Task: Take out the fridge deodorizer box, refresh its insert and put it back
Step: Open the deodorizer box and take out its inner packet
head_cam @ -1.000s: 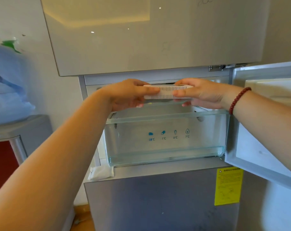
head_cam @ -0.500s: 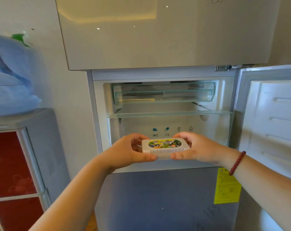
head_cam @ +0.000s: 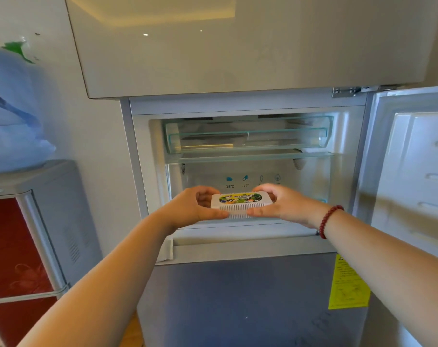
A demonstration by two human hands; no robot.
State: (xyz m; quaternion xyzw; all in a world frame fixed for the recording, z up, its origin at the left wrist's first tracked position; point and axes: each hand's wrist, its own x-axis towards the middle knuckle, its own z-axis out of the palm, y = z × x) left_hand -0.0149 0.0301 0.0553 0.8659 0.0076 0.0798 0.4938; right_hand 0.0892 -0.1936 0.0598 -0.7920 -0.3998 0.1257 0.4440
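1. Pale kitchen walls frame a tall fridge [head_cam: 238, 296] with its middle compartment door [head_cam: 413, 171] swung open to the right; nearest the camera, two bare forearms reach forward and a red bead bracelet [head_cam: 329, 220] circles the right wrist
2. Left hand [head_cam: 193, 209] is clamped on the left end of the deodorizer box [head_cam: 240, 204], thumb along its slatted front
3. Right hand [head_cam: 280, 204] is clamped on the right end, so the white box hangs level in the air just in front of the open compartment, colourful label facing up
4. Behind the box sits a clear drawer [head_cam: 308, 186] with temperature icons printed on its front; nothing shows inside it
5. Above and further back, a clear tray [head_cam: 248, 136] sits on a glass shelf [head_cam: 253, 156], and its contents cannot be told
6. Far left, a blue water bottle [head_cam: 10, 108] stands on a dispenser [head_cam: 37, 221]
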